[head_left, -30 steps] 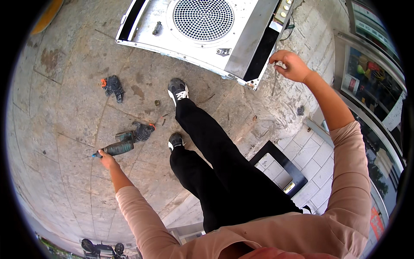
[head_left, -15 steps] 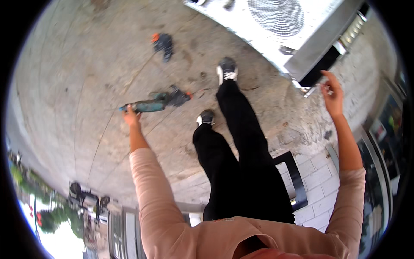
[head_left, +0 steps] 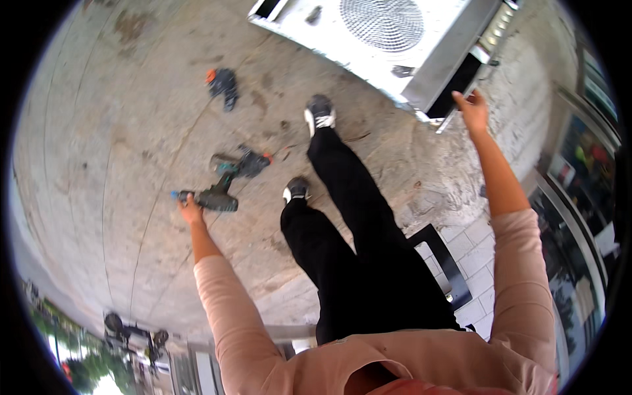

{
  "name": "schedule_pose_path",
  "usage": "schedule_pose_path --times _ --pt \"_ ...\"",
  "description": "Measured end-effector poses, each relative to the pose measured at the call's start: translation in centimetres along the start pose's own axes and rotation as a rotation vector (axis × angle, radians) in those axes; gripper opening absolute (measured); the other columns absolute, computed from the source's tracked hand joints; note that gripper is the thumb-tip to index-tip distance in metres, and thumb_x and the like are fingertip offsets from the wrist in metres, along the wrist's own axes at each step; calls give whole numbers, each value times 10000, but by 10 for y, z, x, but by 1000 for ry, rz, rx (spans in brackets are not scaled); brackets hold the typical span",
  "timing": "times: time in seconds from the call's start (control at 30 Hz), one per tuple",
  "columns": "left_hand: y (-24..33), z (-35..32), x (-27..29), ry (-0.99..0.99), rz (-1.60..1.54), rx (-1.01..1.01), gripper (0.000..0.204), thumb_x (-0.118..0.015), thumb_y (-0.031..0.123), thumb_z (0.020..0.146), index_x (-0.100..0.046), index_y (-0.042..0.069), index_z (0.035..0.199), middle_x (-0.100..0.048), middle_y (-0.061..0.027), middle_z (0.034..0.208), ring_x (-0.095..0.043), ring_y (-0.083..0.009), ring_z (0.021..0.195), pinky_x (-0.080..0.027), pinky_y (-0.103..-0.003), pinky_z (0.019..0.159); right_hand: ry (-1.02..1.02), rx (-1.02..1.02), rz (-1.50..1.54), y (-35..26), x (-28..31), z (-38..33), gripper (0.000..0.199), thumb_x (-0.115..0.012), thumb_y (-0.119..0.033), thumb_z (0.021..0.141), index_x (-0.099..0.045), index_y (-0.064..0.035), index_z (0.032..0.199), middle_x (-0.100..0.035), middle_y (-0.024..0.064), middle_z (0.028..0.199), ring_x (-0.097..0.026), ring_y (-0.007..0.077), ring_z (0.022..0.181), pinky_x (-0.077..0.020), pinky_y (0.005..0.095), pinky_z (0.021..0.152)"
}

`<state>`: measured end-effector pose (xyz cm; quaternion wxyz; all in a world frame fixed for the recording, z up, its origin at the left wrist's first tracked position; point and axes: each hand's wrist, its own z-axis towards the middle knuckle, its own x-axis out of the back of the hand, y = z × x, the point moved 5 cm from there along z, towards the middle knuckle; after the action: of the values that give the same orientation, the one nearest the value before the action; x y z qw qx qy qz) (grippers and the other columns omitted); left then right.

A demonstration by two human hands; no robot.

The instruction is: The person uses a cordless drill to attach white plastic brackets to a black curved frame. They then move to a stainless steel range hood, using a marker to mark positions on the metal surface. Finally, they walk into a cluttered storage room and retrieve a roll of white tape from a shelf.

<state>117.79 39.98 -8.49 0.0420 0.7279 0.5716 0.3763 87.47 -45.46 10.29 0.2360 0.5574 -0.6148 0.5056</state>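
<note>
My left hand (head_left: 189,210) reaches down to the left and grips a teal and black cordless drill (head_left: 214,196) held low above the concrete ground (head_left: 118,131). A second dark power tool (head_left: 250,162) lies on the ground just beyond it. My right hand (head_left: 473,110) is raised at the right, touching the open side edge of a white outdoor air-conditioner unit (head_left: 388,39) with a round fan grille. My two legs in black trousers and dark shoes (head_left: 319,113) stand between the hands.
A dark glove-like item with an orange part (head_left: 222,83) lies further off on the ground. A black rectangular frame (head_left: 447,263) rests on pale tiles at the right. A glass shopfront (head_left: 579,184) runs along the right edge. A parked scooter (head_left: 131,329) shows at lower left.
The view has swung so the unit sits further up and right. My left hand with the drill stays low at the left; my right hand stays at the unit's open side.
</note>
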Motion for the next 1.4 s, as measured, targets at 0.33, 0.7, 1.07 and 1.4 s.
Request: schedule_pose_path --times 0.33,0.7,1.07,1.4 --pt "86 -51 -43 153 1079 -136 771 -671 366 832 -328 17 1427 -569 -232 1256 -571 -379 1130 -468 -428 936 -174 -135 211 -37 -1 -40 447 -760 -205 795 -605 55 1124 -652 53 788 -600 104 604 -492 241 554" --pt "91 -110 -24 173 1030 -89 808 -629 358 851 -228 29 1470 -474 -247 1362 -514 -402 1195 -433 -454 979 -207 -159 206 -51 -5 -38 277 -670 -91 749 -657 44 991 -668 105 798 -655 180 642 -522 309 598" --pt "99 -299 134 98 1071 30 796 -644 295 812 -258 37 1458 -523 -249 1313 -539 -394 1173 -424 -448 987 -205 -166 36 -10 6 -90 574 -773 -183 755 -540 78 1210 -661 112 785 -629 161 611 -505 302 579" --pt "208 -423 215 75 936 53 765 -631 223 782 -291 40 1443 -641 -176 1136 -638 -320 964 -503 -416 833 -384 -384 471 -28 155 -230 598 -700 -20 767 -447 96 1296 -620 101 776 -613 170 613 -499 300 565"
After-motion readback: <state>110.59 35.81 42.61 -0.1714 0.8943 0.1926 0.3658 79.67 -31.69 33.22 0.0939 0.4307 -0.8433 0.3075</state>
